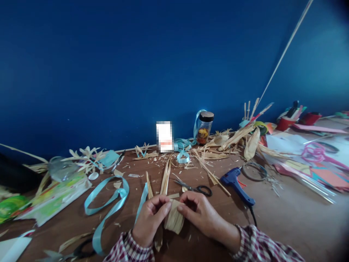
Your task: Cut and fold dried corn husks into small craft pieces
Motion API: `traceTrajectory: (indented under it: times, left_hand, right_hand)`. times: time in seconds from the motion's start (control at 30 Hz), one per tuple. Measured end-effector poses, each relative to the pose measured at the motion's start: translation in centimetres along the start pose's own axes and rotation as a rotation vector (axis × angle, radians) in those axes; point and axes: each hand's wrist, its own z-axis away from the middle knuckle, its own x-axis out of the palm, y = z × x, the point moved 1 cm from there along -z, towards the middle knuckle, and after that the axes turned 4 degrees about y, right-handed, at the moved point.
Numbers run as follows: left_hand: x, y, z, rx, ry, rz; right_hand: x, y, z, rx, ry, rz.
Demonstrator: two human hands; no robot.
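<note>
Centrally, above the brown wooden table (pixel 201 233), a pale tan corn-husk strip (pixel 174 217) hangs lengthwise toward the wearer (slightly aslant), its upper edge pinched between the left hand (pixel 153 217) and right hand (pixel 201 214).

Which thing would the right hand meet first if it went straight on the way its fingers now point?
Past the husk piece it holds, the right hand would probably meet the left hand first, though the exact depth is unclear.
</note>
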Motion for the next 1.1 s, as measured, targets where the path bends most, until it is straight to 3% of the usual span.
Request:
traceTrajectory:
  times: [1.1]
  left_hand:
    - [0.58, 0.81, 0.2, 0.022, 0.102, -0.014]
  right_hand:
    - [0.06, 0.66, -0.07, 0.036, -0.005, 0.12]
